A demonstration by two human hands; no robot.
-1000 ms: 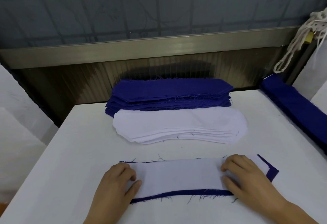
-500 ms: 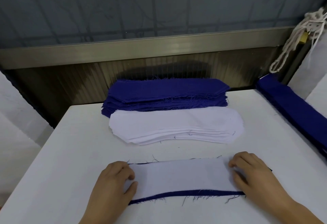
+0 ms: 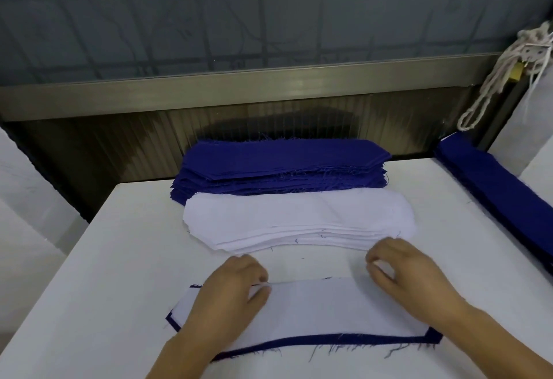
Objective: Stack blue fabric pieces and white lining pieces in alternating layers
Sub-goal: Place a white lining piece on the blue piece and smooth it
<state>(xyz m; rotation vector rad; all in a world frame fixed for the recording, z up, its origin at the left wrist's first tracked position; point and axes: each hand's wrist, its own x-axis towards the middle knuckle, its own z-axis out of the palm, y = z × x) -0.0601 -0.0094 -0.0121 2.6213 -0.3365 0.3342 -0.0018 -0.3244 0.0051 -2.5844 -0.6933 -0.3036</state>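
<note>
A tall stack of blue fabric pieces (image 3: 281, 166) sits at the back of the white table (image 3: 104, 274). Directly in front of it, overlapping its near edge, lies a stack of white lining pieces (image 3: 299, 217). Near me, one white lining piece (image 3: 323, 309) lies on a blue piece (image 3: 329, 341) whose frayed border shows along the near side and both ends. My left hand (image 3: 227, 297) pinches the lining's far edge left of centre. Fingers curled, my right hand (image 3: 413, 277) pinches the lining's far right edge.
A long pile of blue fabric (image 3: 493, 196) runs along the table's right edge. A white rope (image 3: 490, 79) hangs at the upper right. A metal rail (image 3: 239, 91) and dark ribbed panel close off the back. White surfaces flank the table.
Both hands have lifted off the ends of the front piece and moved to its far edge, fingers now curled on the lining. The view has tilted, showing both ends of the blue piece.
</note>
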